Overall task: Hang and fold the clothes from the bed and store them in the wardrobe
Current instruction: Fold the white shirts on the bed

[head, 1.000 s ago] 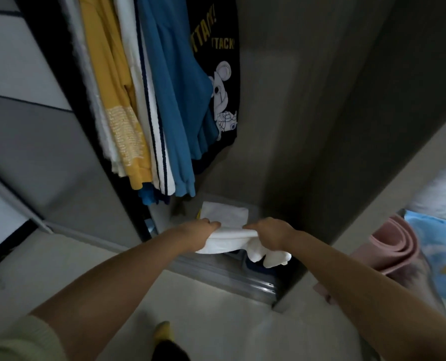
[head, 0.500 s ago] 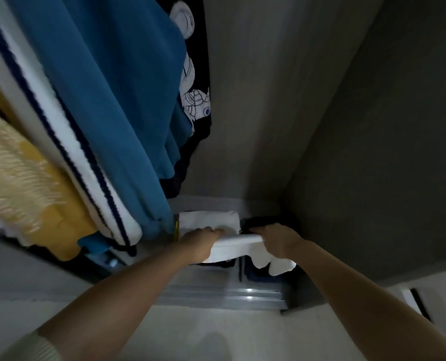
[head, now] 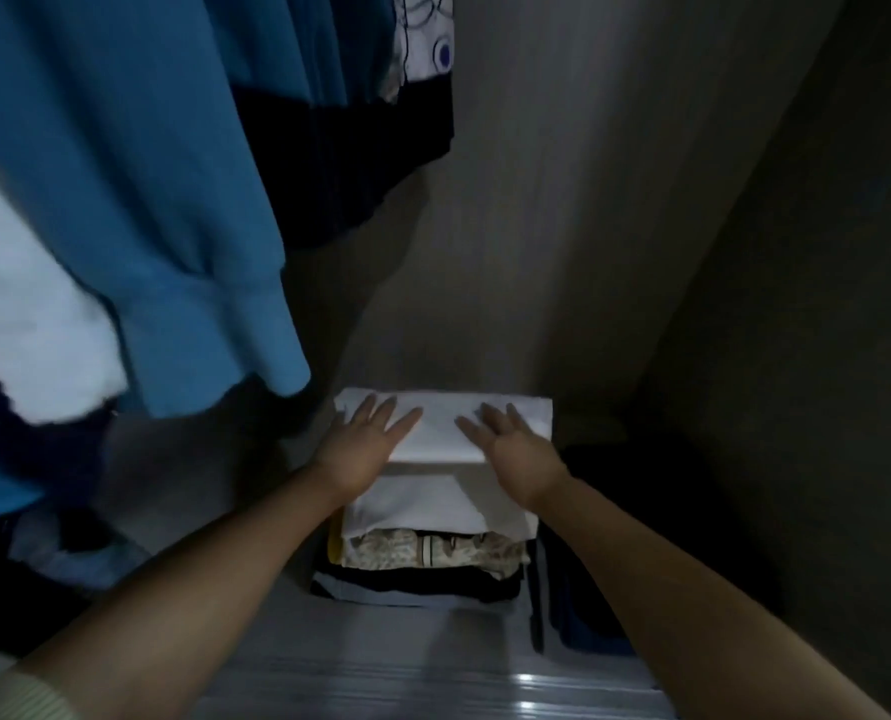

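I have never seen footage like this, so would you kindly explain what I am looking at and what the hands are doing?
No machine here: a person wears a wide-angle camera on the head, looking down into a dark wardrobe at their own bare arms. The left hand and right hand lie flat, fingers straight, on a folded white cloth. Nothing is gripped; they press on it. That cloth tops a stack of folded clothes: another white piece, a pale patterned one, then dark ones. Beside it, at right, sits a darker pile, hard to make out. Above left hang a blue garment and a black printed one.
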`<state>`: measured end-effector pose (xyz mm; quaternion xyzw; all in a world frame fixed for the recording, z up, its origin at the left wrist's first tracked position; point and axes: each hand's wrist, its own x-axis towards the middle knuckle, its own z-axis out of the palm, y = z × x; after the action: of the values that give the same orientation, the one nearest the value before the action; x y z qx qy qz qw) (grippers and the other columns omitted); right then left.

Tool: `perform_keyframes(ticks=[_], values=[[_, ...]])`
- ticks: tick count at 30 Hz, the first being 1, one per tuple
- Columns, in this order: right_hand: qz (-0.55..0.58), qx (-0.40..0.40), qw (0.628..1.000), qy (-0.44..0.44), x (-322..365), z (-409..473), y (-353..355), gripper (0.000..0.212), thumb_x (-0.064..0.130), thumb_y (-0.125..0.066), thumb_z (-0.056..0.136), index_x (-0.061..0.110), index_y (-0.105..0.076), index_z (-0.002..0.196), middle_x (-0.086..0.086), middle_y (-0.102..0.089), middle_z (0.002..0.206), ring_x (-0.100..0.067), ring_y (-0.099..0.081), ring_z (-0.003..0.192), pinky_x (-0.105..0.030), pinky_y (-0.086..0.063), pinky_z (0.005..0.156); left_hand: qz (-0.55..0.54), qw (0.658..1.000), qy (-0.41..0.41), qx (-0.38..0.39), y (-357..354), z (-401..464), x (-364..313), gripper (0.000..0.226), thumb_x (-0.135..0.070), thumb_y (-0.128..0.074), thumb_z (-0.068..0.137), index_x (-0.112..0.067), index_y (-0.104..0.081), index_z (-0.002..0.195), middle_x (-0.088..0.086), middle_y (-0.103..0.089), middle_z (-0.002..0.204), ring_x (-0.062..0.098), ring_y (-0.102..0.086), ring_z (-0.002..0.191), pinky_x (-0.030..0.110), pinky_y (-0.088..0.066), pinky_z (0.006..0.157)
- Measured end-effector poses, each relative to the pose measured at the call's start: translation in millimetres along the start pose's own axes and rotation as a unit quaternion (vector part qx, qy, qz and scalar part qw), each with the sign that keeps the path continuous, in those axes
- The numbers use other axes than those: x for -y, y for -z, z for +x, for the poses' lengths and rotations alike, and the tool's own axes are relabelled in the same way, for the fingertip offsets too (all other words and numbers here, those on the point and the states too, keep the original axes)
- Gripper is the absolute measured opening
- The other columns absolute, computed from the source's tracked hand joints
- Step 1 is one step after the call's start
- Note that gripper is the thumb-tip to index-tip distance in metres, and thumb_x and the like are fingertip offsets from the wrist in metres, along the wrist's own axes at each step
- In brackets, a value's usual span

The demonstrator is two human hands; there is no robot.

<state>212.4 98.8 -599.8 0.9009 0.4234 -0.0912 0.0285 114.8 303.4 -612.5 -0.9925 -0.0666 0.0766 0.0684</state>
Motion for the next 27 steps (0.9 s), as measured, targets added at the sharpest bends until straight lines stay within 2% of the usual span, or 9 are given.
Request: perform_keyframes(ticks=[3, 6, 8, 10, 12, 15, 21, 24, 27], values=[[0.034, 0.078, 0.996, 0.014, -1, 6, -67, 0.079, 0.004, -0.044, 0.095, 0.038, -0.001, 0.152, -0.002, 0.015, 0.16, -0.038, 0.017, 0.144, -0.063, -0.011, 0.112, -0.072, 0.99, -0.059, 0.106, -65, 0, -3, 0.091, 0.002, -0.044, 0.09, -0.041, 0.011, 0.149, -0.001, 0.013, 0.16, 0.023, 0.013, 0.147, 0.049, -0.003, 0.117], [0.089, 0.119, 0.989, 0.025, -12, 5, -96, 0.08, 0.041, -0.051, 0.096, 0.045, 0.009, 0.148, 0.005, 0.028, 0.156, -0.031, 0.029, 0.141, -0.062, 0.003, 0.111, -0.129, 0.977, -0.071, 0.153, -97, 0, -5, 0.097, -0.012, -0.051, 0.09, -0.047, 0.021, 0.143, -0.007, 0.027, 0.156, 0.017, 0.024, 0.143, 0.047, 0.004, 0.116], [0.099, 0.147, 0.984, 0.016, -14, 9, -91, 0.08, 0.072, -0.04, 0.087, 0.051, 0.01, 0.146, 0.008, 0.028, 0.155, -0.028, 0.03, 0.141, -0.061, 0.009, 0.11, -0.145, 0.969, -0.067, 0.186, -95, 6, -2, 0.09, -0.033, -0.05, 0.091, -0.048, 0.023, 0.142, -0.009, 0.031, 0.154, 0.015, 0.027, 0.142, 0.049, 0.009, 0.115], [0.102, 0.14, 0.985, -0.007, -11, 17, -78, 0.079, 0.084, -0.024, 0.08, 0.052, 0.005, 0.146, 0.008, 0.023, 0.157, -0.029, 0.027, 0.143, -0.062, 0.015, 0.108, -0.18, 0.959, -0.053, 0.211, -86, 14, 0, 0.082, -0.063, -0.041, 0.088, -0.049, 0.018, 0.144, -0.01, 0.028, 0.155, 0.012, 0.027, 0.142, 0.05, 0.013, 0.113], [0.113, 0.072, 0.99, -0.033, -7, 27, -70, 0.069, 0.077, -0.015, 0.087, 0.05, 0.0, 0.148, 0.008, 0.02, 0.159, -0.03, 0.027, 0.142, -0.062, 0.018, 0.106, -0.24, 0.953, -0.008, 0.185, -77, 24, -7, 0.082, -0.085, -0.021, 0.078, -0.051, 0.01, 0.145, -0.014, 0.022, 0.156, 0.009, 0.024, 0.142, 0.049, 0.015, 0.113], [0.111, 0.031, 0.989, -0.096, 1, 38, -76, 0.058, 0.063, -0.012, 0.096, 0.046, 0.003, 0.15, 0.005, 0.022, 0.159, -0.032, 0.028, 0.142, -0.066, 0.013, 0.108, -0.275, 0.951, 0.077, 0.123, -82, 39, -23, 0.075, -0.085, -0.007, 0.078, -0.054, 0.005, 0.145, -0.017, 0.021, 0.156, 0.011, 0.022, 0.144, 0.054, 0.016, 0.111], [0.16, 0.012, 0.976, -0.147, -2, 35, -139, 0.054, 0.059, -0.013, 0.098, 0.05, 0.008, 0.147, 0.009, 0.028, 0.156, -0.029, 0.026, 0.143, -0.063, 0.003, 0.112, -0.208, 0.975, 0.083, -0.007, -143, 38, -48, 0.065, -0.084, 0.024, 0.064, -0.06, 0.039, 0.123, -0.021, 0.045, 0.139, 0.01, 0.029, 0.138, 0.062, 0.012, 0.111], [0.17, -0.006, 0.973, -0.153, -5, 34, -157, 0.054, 0.058, -0.014, 0.098, 0.051, 0.008, 0.146, 0.01, 0.027, 0.156, -0.026, 0.025, 0.144, -0.061, 0.003, 0.113, -0.188, 0.979, 0.074, -0.035, -158, 42, -55, 0.063, -0.081, 0.028, 0.064, -0.058, 0.043, 0.12, -0.018, 0.044, 0.14, 0.01, 0.029, 0.136, 0.063, 0.009, 0.111], [0.163, 0.006, 0.974, -0.156, -4, 36, -156, 0.054, 0.057, -0.014, 0.098, 0.05, 0.007, 0.147, 0.01, 0.027, 0.156, -0.027, 0.024, 0.144, -0.061, 0.002, 0.113, -0.184, 0.98, 0.073, -0.011, -159, 43, -55, 0.066, -0.08, 0.019, 0.07, -0.056, 0.034, 0.13, -0.017, 0.04, 0.143, 0.013, 0.025, 0.141, 0.062, 0.011, 0.111]])
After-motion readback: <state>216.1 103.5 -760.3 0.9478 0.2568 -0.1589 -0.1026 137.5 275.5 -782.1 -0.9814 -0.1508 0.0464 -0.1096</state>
